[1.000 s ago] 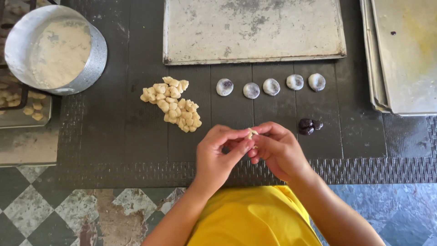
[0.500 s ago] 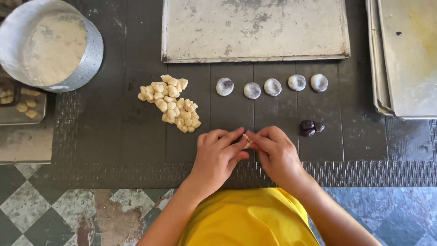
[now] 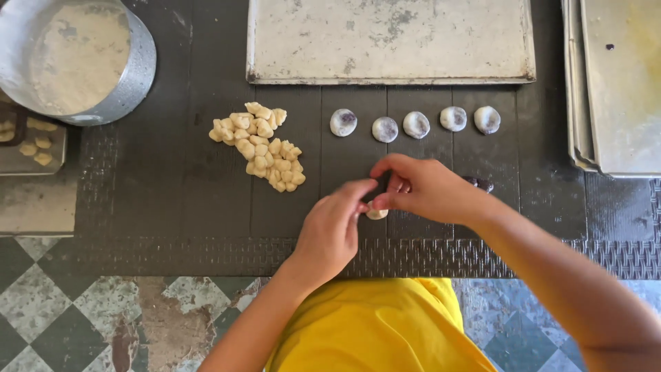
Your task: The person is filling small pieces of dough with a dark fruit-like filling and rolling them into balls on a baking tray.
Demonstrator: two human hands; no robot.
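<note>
1. The left hand (image 3: 334, 231) and right hand (image 3: 423, 187) meet over the near middle of the dark ribbed counter mat (image 3: 172, 200), fingertips pinched together on one small pale dough piece (image 3: 376, 213).
2. Both grips are nearly closed, thumb and forefingers clasping the piece from either side; it sits just above the mat.
3. A heap of raw dough pieces (image 3: 260, 146) lies to the left.
4. Five filled dough balls (image 3: 415, 122) line the far side, beside a baking tray (image 3: 389, 41).
5. A dark filling lump (image 3: 481, 184) peeks out behind the right wrist.
</note>
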